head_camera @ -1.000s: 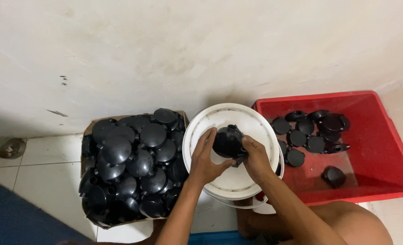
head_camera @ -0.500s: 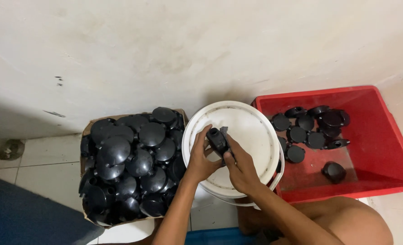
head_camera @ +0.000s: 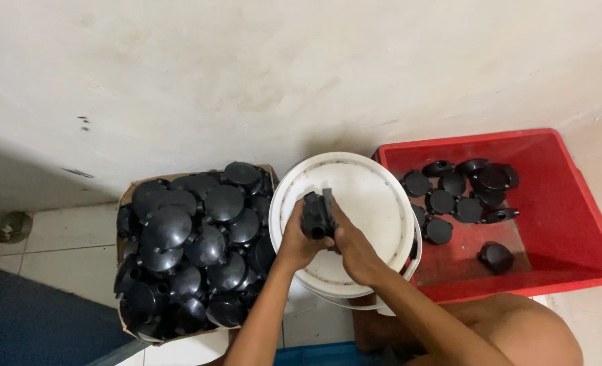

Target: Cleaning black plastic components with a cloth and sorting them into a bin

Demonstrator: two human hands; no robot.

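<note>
Both hands meet over the white bucket lid (head_camera: 372, 196), which serves as the working surface, and between them sits 1 black plastic fitting (head_camera: 316, 213), held on edge just above the lid. The left hand (head_camera: 295, 242) cups it from the side nearest the cardboard box (head_camera: 126, 196), fingers (head_camera: 291, 220) curled and clamped on the fitting's rim; the right hand (head_camera: 350, 247) closes on it from the other side, thumb pressed along its top. A small grey strip shows at the fitting's upper edge, too small to identify. The box at the left is heaped with round black fittings (head_camera: 192, 247), and the red crate (head_camera: 572, 224) at the right holds about 10 more, loosely scattered (head_camera: 460, 193). To handle the piece well, my judgement is that the left hand should brace it firmly while the right does the fine work, keeping it low over the lid so a slip lands there and not on the tiled floor (head_camera: 57, 261).
</note>
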